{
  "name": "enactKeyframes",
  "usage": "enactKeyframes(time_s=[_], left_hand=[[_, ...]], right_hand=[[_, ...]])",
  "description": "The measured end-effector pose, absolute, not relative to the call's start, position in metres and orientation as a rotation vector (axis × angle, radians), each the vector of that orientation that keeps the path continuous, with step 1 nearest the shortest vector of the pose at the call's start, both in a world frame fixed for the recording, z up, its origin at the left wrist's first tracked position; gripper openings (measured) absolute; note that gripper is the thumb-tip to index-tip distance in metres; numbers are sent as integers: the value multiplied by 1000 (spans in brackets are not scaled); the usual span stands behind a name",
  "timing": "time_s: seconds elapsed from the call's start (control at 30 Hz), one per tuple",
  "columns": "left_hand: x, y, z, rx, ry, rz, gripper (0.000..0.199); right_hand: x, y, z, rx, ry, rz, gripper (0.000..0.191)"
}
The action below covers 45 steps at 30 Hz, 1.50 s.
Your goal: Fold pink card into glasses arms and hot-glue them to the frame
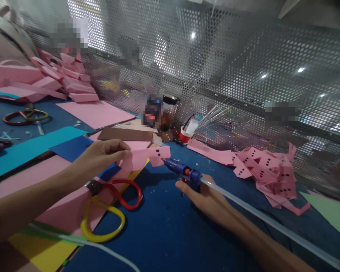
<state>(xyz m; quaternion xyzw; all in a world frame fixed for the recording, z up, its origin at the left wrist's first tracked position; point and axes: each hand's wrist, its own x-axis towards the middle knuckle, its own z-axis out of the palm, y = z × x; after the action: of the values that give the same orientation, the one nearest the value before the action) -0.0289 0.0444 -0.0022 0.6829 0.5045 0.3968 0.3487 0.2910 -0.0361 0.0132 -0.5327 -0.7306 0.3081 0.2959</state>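
Between the thumb and fingers of my left hand is a pink paper strip with small black squares near its far end. My right hand grips a blue glue gun, a long clear glue stick running out of its back toward me. The gun's nozzle is right at the strip's marked end; whether it touches I cannot tell. Below my left hand lie scissors with one red and one yellow handle, on sheets of pink paper.
Pink paper pieces with black squares are heaped at right, more folded pink strips at far left. A red-and-white cup and a dark-lidded jar stand by the perforated metal screen. A white cord crosses the front.
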Motion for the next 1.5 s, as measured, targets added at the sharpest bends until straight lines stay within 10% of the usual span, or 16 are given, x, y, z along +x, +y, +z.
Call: enactKeyframes(time_s=[1.5], left_hand=[[-27, 44, -4, 1768, 1272, 1048, 29]], right_hand=[[291, -35, 8, -1406, -1981, 720, 34]])
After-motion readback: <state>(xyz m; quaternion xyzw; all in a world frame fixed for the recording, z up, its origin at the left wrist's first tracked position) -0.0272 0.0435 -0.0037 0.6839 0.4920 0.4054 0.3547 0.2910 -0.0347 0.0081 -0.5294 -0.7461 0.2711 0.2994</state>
